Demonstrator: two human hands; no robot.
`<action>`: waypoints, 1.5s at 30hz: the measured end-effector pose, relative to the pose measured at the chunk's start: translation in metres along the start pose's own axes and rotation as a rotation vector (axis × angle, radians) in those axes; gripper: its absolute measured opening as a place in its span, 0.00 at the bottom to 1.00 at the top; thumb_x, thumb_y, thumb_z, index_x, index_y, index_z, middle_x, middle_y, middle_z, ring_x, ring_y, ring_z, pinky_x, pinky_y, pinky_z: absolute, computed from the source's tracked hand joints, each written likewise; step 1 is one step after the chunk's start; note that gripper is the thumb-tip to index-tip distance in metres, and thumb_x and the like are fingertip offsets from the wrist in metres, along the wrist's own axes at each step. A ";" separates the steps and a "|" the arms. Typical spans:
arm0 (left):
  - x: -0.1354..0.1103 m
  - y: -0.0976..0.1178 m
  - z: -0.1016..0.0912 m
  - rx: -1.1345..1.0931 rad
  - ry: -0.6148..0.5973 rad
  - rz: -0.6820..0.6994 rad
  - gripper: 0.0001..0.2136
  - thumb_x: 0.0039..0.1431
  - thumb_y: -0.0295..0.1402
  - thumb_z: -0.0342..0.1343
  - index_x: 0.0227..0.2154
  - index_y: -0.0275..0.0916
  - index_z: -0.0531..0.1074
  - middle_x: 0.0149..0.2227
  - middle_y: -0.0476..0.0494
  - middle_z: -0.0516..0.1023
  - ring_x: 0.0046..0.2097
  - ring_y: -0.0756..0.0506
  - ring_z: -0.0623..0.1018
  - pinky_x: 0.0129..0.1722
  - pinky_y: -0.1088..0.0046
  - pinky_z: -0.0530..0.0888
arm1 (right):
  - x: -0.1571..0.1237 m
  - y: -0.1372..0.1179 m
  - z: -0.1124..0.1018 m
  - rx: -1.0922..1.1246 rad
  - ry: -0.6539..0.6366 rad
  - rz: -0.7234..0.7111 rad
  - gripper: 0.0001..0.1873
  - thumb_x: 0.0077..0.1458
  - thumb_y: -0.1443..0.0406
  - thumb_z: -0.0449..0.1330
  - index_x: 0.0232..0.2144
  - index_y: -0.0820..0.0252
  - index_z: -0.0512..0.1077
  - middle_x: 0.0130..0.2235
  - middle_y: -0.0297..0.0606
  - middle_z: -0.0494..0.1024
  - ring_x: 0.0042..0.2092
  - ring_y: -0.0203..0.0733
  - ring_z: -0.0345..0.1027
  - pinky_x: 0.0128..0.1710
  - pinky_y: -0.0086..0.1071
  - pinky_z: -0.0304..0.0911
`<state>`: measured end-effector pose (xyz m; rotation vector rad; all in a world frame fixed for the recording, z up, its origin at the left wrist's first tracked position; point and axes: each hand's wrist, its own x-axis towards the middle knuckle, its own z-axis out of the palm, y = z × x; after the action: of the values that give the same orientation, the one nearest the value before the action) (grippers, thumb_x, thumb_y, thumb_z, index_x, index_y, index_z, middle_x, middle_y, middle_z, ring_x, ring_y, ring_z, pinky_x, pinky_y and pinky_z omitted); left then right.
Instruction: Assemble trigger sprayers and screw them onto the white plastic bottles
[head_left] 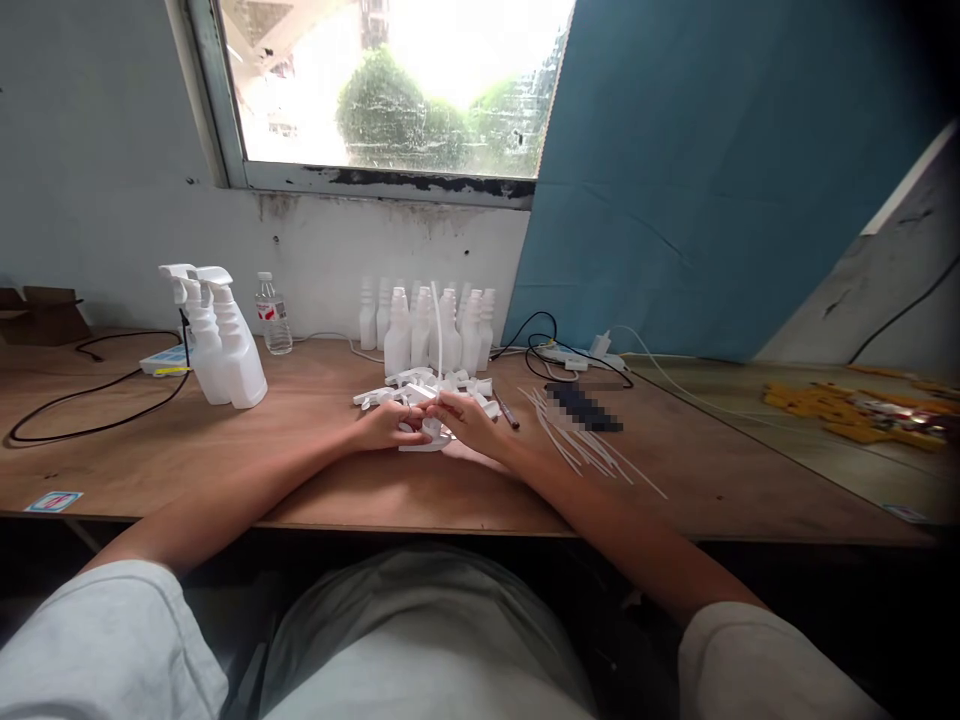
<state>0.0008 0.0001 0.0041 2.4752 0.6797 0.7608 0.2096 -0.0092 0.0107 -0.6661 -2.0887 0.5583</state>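
Note:
My left hand (390, 427) is closed around a white trigger spray head (426, 446), held upside down just above the table. From it a thin white dip tube (437, 325) stands upright. The fingers of my right hand (463, 420) are closed at the tube's lower end, against the spray head. My fingers hide the joint between tube and head. Just behind my hands lies a pile of loose white spray heads (409, 377). To the right, several loose white tubes (574, 450) are spread on the table.
White bottles (397, 335) without heads stand in rows by the wall. Two bottles with spray heads (238, 360) stand left, near a water bottle (275, 318). A pen (508, 412), a blurred dark object (585, 408), power strips and cables lie on the wooden table (315, 505).

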 end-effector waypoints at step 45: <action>-0.005 -0.128 -0.077 0.525 0.678 -0.604 0.20 0.57 0.28 0.54 0.54 0.37 0.67 0.52 0.35 0.75 0.53 0.37 0.75 0.51 0.64 0.71 | -0.008 -0.009 -0.002 0.229 -0.281 0.275 0.28 0.52 0.57 0.65 0.54 0.61 0.68 0.23 0.27 0.58 0.27 0.32 0.50 0.27 0.27 0.46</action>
<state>-0.0904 0.1180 -0.0112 2.1595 1.9722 1.2865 0.2129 -0.0208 0.0122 -0.7809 -2.1560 1.0831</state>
